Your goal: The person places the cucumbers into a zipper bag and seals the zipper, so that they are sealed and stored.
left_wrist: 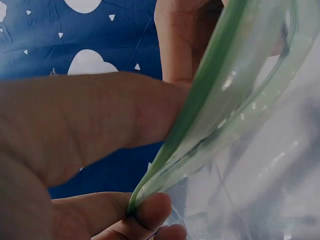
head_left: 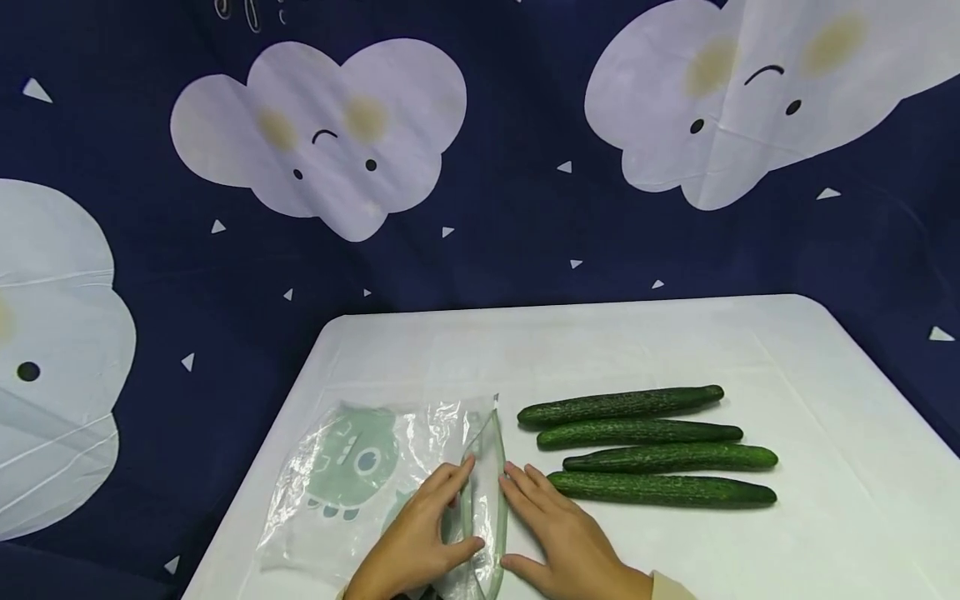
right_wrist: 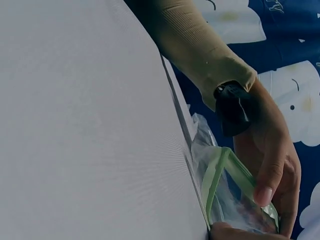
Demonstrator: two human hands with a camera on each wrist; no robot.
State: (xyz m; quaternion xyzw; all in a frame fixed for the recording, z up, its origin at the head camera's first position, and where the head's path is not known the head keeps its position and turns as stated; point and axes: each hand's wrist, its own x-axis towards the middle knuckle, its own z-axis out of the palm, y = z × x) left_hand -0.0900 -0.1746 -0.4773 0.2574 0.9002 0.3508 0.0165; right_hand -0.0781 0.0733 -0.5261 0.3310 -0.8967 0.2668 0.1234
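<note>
"What surrounds the hands?"

"Four dark green cucumbers (head_left: 660,457) lie side by side on a white bench (head_left: 847,525). The nearest one's left end sits just beside the right hand (head_left: 566,529). Beyond the far edge hangs a navy cloth (head_left: 510,200) printed with white clouds."

"Where is there room?"

"White surface shows along the far edge, and between the cucumbers and the right edge."

"And the bag?"

"The clear plastic bag (head_left: 423,433) lies on the bench's left half, toward the person. It is wrinkled and shiny, printed with a pale green, one-eyed creature; its green-edged mouth faces the right edge and gapes. The left hand (head_left: 420,525) pinches one side of the mouth. The right hand's fingertips and thumb touch the other side; whether they grip it cannot be told."
</note>
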